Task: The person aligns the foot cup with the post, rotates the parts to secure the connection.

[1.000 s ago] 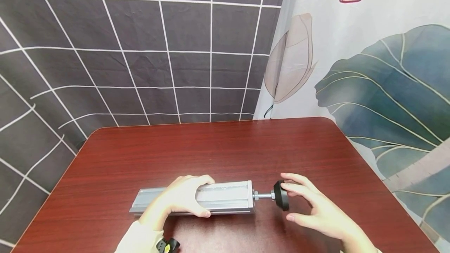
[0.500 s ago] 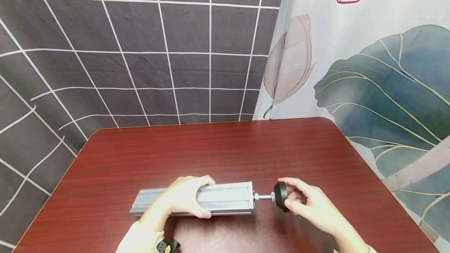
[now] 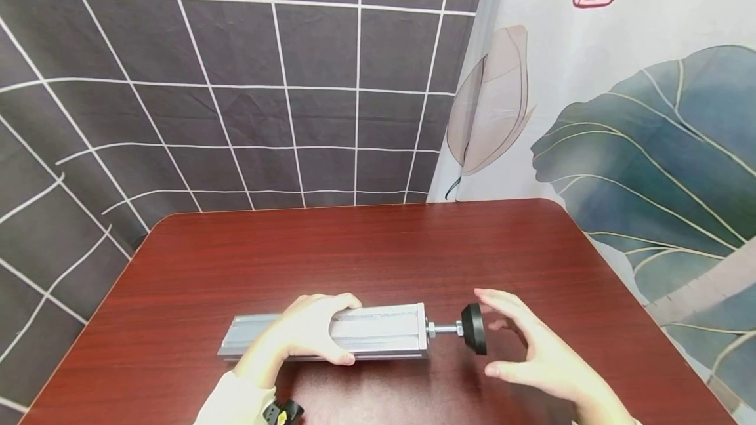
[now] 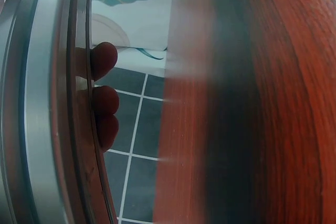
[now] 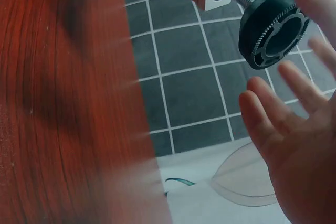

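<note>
My left hand grips a silver aluminium profile from above, thumb on the near side. In the left wrist view the fingertips curl round the far side of the profile, with a gap between it and the table. A threaded rod with nuts sticks out of the profile's right end plate. On the rod's end sits a black levelling foot, its ribbed, hollow underside facing outward in the right wrist view. Just right of the foot, my right hand is spread, thumb and fingers apart from it.
The reddish-brown wooden table extends behind and around the profile. A dark cloth with white grid lines hangs behind it, and a white curtain with printed leaves hangs to the right. A black strapped device sits at my left wrist.
Half a second ago my right fingers were closed on the black levelling foot; now they have spread and drawn back right. The left hand and profile stay in place.
</note>
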`<action>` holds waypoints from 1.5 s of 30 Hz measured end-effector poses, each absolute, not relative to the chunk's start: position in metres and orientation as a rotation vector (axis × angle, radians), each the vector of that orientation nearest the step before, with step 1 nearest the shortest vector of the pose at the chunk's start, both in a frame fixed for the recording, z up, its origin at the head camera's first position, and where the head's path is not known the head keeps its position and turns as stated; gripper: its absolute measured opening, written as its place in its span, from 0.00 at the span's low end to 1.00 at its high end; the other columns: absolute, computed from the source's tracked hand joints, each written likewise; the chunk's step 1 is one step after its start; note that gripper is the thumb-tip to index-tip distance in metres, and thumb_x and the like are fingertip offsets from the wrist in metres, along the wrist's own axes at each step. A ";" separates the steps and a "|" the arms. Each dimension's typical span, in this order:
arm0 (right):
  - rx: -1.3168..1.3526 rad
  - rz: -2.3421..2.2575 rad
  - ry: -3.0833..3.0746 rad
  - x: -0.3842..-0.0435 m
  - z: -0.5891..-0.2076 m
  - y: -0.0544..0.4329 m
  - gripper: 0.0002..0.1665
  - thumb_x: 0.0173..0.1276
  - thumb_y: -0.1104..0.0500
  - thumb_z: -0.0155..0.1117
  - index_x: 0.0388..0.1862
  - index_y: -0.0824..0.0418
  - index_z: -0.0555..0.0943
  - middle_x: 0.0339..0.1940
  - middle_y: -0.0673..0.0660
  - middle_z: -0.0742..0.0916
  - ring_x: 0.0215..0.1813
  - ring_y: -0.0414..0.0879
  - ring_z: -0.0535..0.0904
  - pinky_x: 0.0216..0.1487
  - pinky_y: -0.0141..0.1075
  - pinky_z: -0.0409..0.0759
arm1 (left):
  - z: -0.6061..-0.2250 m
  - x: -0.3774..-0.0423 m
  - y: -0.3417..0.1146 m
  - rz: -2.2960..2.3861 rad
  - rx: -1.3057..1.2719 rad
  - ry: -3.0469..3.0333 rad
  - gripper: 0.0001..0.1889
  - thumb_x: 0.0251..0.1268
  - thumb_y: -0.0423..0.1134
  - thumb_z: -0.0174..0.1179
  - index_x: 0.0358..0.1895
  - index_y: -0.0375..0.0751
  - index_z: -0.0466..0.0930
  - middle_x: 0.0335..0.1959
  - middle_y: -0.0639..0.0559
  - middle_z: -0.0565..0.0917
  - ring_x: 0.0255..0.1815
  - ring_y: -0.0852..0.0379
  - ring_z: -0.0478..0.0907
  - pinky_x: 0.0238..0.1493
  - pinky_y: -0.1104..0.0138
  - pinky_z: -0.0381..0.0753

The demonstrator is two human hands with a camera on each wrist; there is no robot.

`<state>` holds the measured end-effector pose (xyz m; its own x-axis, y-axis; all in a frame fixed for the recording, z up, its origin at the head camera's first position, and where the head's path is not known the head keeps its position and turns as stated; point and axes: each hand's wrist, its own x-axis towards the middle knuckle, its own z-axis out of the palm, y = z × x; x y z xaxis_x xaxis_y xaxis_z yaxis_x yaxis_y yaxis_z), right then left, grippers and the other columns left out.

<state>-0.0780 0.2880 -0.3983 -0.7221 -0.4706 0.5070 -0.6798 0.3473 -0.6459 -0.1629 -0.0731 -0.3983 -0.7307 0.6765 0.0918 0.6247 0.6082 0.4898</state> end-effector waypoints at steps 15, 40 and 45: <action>0.768 1.428 -2.466 -0.074 -0.397 0.277 0.34 0.53 0.71 0.68 0.61 0.61 0.71 0.37 0.47 0.80 0.30 0.39 0.78 0.27 0.32 0.75 | -0.401 -0.163 -0.072 0.763 1.133 2.730 0.34 0.25 0.61 0.72 0.47 0.61 0.76 0.35 0.68 0.80 0.32 0.67 0.75 0.34 0.66 0.72; 1.050 1.282 -2.396 -0.075 -0.402 0.284 0.41 0.47 0.70 0.74 0.63 0.65 0.69 0.63 0.59 0.70 0.47 0.40 0.77 0.45 0.28 0.75 | -0.400 -0.164 -0.072 0.751 1.121 2.735 0.34 0.25 0.62 0.72 0.47 0.61 0.76 0.36 0.67 0.81 0.34 0.67 0.75 0.36 0.65 0.73; 0.900 1.369 -2.440 -0.073 -0.399 0.279 0.42 0.47 0.71 0.74 0.64 0.63 0.69 0.53 0.49 0.75 0.35 0.40 0.77 0.33 0.30 0.76 | -0.401 -0.164 -0.072 0.751 1.137 2.733 0.34 0.25 0.62 0.72 0.47 0.61 0.76 0.36 0.68 0.80 0.33 0.67 0.75 0.35 0.66 0.73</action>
